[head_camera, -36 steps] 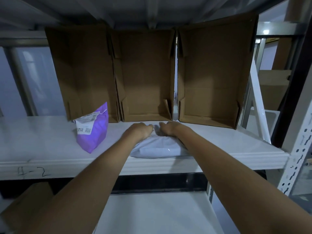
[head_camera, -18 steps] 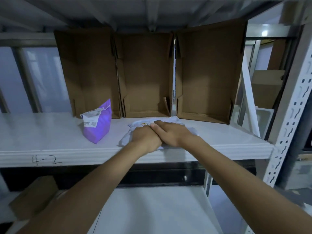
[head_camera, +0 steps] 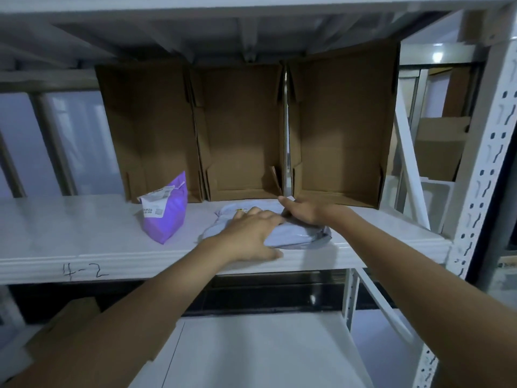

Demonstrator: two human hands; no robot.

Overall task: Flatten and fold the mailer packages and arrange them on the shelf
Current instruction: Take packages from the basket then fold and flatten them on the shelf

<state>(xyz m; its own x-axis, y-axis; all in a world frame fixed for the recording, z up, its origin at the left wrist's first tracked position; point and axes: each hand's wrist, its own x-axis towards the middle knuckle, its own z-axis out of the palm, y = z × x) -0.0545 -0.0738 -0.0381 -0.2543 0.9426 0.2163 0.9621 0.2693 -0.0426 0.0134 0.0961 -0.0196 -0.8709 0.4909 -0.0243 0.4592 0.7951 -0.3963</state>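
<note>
A grey mailer package (head_camera: 296, 238) lies flat near the front edge of the white shelf (head_camera: 84, 239), before three open cardboard boxes (head_camera: 240, 130). It is pressed down by the left hand (head_camera: 251, 233), fingers spread flat, and by the right hand (head_camera: 303, 212), fingers extended. A purple mailer package (head_camera: 166, 212) stands upright, apart to the left.

Dim, bluish light; soft motion blur, wide-angle bending at the edges.

Grey mailer (head_camera: 293, 238) laid flat at shelf (head_camera: 84, 236) near edge, purple mailer (head_camera: 165, 211) stood upright to its left
</note>
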